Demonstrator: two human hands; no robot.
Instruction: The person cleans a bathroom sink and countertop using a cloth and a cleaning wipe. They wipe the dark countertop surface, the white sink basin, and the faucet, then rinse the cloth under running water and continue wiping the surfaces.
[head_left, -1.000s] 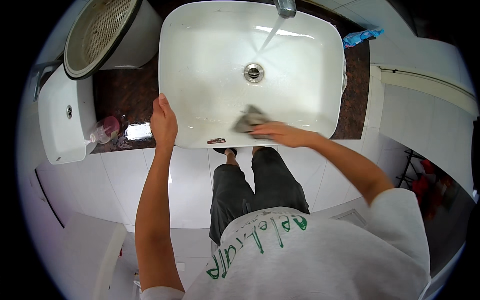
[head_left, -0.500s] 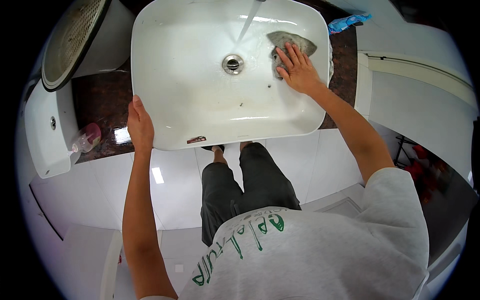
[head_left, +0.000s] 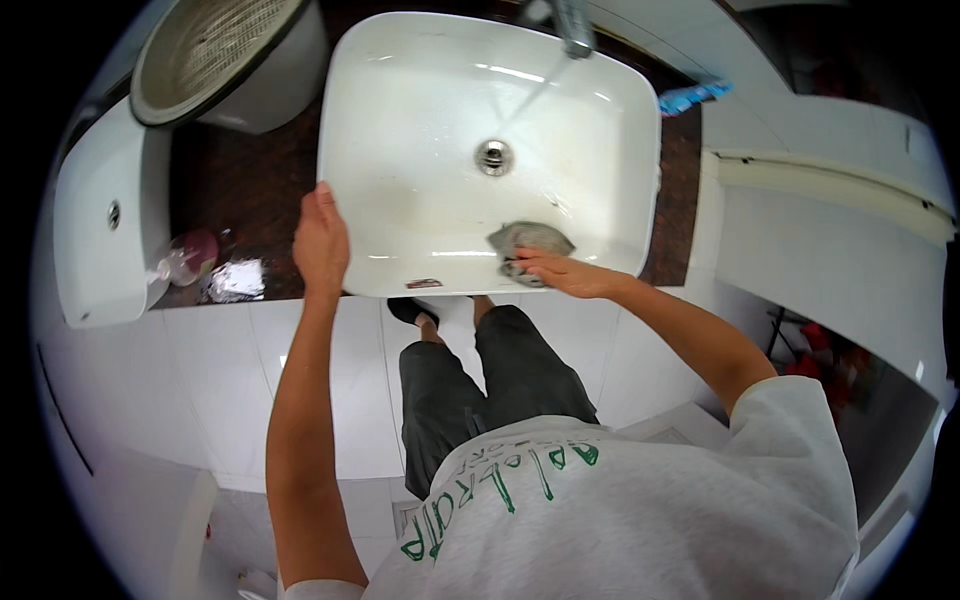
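A white rectangular washbasin (head_left: 400, 140) with rounded corners lies in front of me. Along its left rim my left hand (head_left: 321, 245) is closed on the edge, thumb uppermost. My right hand (head_left: 568, 273) presses a crumpled grey cloth (head_left: 533, 237) against the basin's near inner wall, right of the middle; its fingers lie over the cloth and are partly hidden. From the metal faucet (head_left: 573, 30) at the far side, a thin stream of water runs toward the round metal drain (head_left: 494, 157). Small dark specks dot the basin near the cloth.
A dark speckled countertop (head_left: 235, 190) bears the basin. To the left stand a large tub (head_left: 285, 95) with a perforated inside, a smaller white basin (head_left: 85, 220) and a clear pinkish bottle (head_left: 190, 257) on its side. A blue packet (head_left: 693, 98) lies at the far right.
My right hand has brought the cloth from the basin's right side to its near wall. My left hand keeps to the left rim. The view has shifted, showing more of the faucet.
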